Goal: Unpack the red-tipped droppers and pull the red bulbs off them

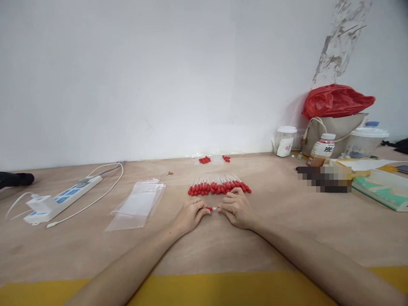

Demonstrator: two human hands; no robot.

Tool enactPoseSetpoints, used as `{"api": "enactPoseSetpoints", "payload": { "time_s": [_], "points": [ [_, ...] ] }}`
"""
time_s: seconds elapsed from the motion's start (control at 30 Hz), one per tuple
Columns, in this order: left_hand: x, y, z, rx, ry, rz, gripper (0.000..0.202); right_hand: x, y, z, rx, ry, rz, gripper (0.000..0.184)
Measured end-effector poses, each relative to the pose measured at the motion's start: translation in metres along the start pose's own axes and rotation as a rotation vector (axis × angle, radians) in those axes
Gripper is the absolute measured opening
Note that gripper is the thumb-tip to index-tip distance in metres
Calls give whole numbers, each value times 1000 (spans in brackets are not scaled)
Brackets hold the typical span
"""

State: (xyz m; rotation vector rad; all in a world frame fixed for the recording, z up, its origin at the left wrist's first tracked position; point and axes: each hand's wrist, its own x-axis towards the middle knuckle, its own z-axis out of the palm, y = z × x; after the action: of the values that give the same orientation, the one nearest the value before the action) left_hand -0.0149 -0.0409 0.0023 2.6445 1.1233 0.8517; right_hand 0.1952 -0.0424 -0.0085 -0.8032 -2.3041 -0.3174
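My left hand [191, 213] is closed in a pinch on the red end of a red-tipped white stick [211, 208]. Closed around the pale end of the same piece is my right hand [239, 209]; whether it is one stick or several together cannot be made out. Just beyond my fingers lies a row of many red-tipped white sticks [219, 187], tips towards me and pale shafts pointing to the wall. Farther back, near the wall, a clear plastic bag [217, 160] lies with more red tips [204, 160] about it.
Flat clear zip bags [138, 204] lie to the left, with a white power strip [63, 199] and its cable beyond them. At right stand a lidded cup [285, 141], a drink bottle [321, 149], a red plastic bag [338, 101] and a green-and-white box [382, 189].
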Motion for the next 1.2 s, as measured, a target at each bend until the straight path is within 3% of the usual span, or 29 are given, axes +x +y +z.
{"api": "enactPoseSetpoints", "payload": {
  "time_s": [0.33, 0.57, 0.73, 1.07, 1.2],
  "points": [
    [-1, -4, 1, -86, -35, -52, 25, -1, -2, -1, -2, -8, 22, 25],
    [-11, -18, -14, -26, 115, -195, 24, -17, 15, -13, 23, 49, 204, 28],
    [-11, -25, -13, 43, 222, -282, 21, -12, 9, -5, 20, 95, 286, 26],
    [-11, -27, -11, 60, 266, -354, 14, -5, 2, 7, -159, 63, 208, 17],
    [-11, -30, -11, 43, 242, -375, 14, -4, -1, 4, -94, -11, 215, 14]
  ]
}}
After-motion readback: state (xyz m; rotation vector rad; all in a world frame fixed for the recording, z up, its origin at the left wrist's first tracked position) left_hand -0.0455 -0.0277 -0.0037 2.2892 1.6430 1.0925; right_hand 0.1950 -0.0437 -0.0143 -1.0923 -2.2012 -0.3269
